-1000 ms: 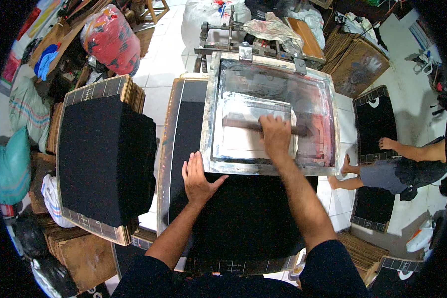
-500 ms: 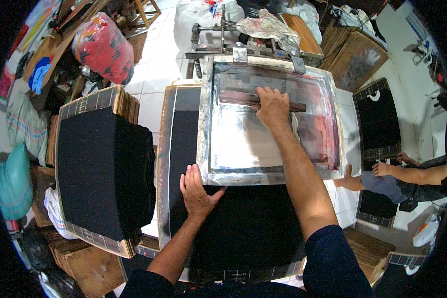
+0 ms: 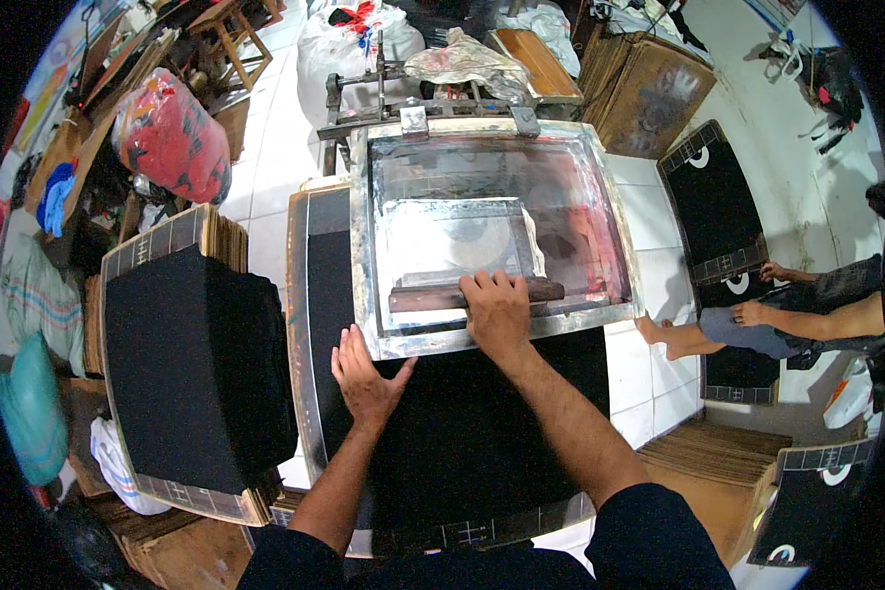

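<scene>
A screen printing frame (image 3: 362,236) with a pale, ink-stained rim lies over black fabric (image 3: 482,433) on a board. My right hand (image 3: 500,313) grips the dark wooden handle of a squeegee (image 3: 428,297), which rests across the mesh near the frame's close edge. White ink (image 3: 442,241) spreads over the mesh beyond it, with red and grey stains to the right. At the frame's near left corner my left hand (image 3: 366,379) lies with fingers spread, its fingertips and thumb against the rim. Metal hinge clamps (image 3: 415,121) hold the frame's far side.
To the left stands a stack of boards draped with black fabric (image 3: 187,374). A clear bag of red material (image 3: 172,136) is at the far left. On the right a person (image 3: 787,315) sits beside printed black panels (image 3: 718,197). Brown boards (image 3: 649,93) lean at the back.
My right hand has pulled the squeegee from the far part of the mesh to its near edge. My left hand stays at the frame's corner. The view has shifted slightly.
</scene>
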{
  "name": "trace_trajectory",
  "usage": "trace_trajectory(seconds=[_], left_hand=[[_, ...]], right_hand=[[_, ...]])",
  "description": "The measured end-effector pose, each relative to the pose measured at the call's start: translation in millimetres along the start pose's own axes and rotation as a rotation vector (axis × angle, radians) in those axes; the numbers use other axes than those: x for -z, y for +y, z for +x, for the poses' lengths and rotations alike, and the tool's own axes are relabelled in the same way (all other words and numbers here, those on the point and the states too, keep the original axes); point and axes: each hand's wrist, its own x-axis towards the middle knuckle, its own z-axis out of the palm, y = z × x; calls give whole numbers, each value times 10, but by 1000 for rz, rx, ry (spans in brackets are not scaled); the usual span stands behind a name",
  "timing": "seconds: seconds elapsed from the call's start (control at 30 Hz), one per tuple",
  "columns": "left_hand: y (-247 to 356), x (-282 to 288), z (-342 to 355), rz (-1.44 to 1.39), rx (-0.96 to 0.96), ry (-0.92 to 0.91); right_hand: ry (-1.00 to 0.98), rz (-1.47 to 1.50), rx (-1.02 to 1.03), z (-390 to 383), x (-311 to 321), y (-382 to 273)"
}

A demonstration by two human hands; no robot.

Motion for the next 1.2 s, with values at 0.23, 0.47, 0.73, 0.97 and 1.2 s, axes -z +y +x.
trace_trajectory(seconds=[0.23,0.47,0.73,0.97,1.2], left_hand=[[2,36,30,-119,15,-8],[-40,-104,183,-424,47,-30],[-112,-178,126,-376,-29,14],[-62,-149,147,-377,-24,22],[-59,-141,142,-337,-40,23]], right_hand=[[-119,1,-54,-220,100,-96],[-383,204,57,-328,370,138],[-127,-24,-20,561,-456,1010],[-214,-60,54,684,-667,1051],[-263,14,-14,653,-488,1083]])
